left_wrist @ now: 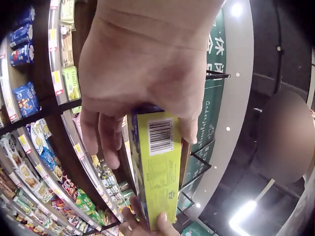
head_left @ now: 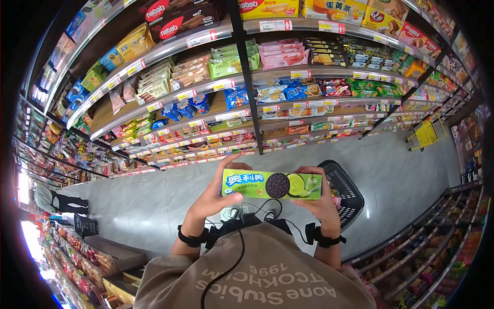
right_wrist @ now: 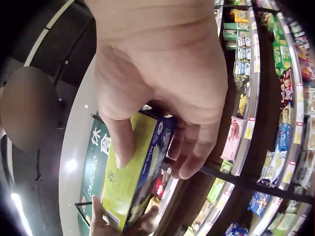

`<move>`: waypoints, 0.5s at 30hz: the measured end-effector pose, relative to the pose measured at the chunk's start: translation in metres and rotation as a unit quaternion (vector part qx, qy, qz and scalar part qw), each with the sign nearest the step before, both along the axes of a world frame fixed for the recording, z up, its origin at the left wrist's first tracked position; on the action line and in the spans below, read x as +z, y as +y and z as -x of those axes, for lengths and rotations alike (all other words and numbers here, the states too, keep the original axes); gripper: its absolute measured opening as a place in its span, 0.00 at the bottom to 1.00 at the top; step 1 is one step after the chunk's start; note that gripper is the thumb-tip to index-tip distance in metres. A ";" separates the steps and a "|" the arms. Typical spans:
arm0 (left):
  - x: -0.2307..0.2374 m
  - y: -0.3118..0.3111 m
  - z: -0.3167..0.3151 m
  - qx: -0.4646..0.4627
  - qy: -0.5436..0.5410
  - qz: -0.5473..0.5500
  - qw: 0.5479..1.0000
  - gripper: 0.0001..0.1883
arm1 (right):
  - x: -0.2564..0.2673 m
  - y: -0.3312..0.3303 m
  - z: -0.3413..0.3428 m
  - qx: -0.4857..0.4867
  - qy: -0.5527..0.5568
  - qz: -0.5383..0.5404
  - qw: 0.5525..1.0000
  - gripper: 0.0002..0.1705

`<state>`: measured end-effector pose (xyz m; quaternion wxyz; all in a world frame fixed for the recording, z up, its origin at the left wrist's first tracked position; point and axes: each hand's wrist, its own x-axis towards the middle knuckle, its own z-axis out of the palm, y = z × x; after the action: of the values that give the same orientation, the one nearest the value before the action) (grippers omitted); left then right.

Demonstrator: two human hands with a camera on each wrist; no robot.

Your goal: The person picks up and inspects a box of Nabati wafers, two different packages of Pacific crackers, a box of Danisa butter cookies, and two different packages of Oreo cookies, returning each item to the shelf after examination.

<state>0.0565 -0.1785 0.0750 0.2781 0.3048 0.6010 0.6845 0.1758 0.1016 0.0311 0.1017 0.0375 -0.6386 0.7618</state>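
A green box of Oreo cookies (head_left: 246,191) is held level in front of the torso, its printed front facing up in the head view. My left hand (head_left: 206,200) grips one end, the thumb lying on the front face. At the other end my right hand (head_left: 324,206) holds on, fingers over the far edge and thumb near the lower edge. In the left wrist view a yellow-green side of the cookie box (left_wrist: 158,177) with a barcode shows between thumb and fingers. The right wrist view shows the same box (right_wrist: 125,184) gripped from both ends.
Snack shelves (head_left: 247,116) run across the front, stocked with biscuit packs. A black shopping basket (head_left: 351,193) is beside the right arm. A yellow cart (head_left: 427,135) stands on the grey floor (head_left: 154,201) at right; another person (head_left: 64,203) is at far left.
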 end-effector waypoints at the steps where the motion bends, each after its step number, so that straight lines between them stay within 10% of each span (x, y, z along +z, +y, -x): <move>1: 0.000 -0.003 0.001 0.011 0.006 0.010 1.000 0.54 | 0.000 -0.003 0.003 0.006 0.004 -0.001 1.000 0.46; 15: 0.005 -0.118 0.028 0.007 0.008 -0.056 0.998 0.59 | 0.032 -0.106 0.045 0.045 0.074 -0.079 0.993 0.59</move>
<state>0.0281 -0.2963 0.0802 0.2509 0.3214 0.5658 0.7167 0.1305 -0.0042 0.0635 0.1111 0.1309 -0.6850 0.7081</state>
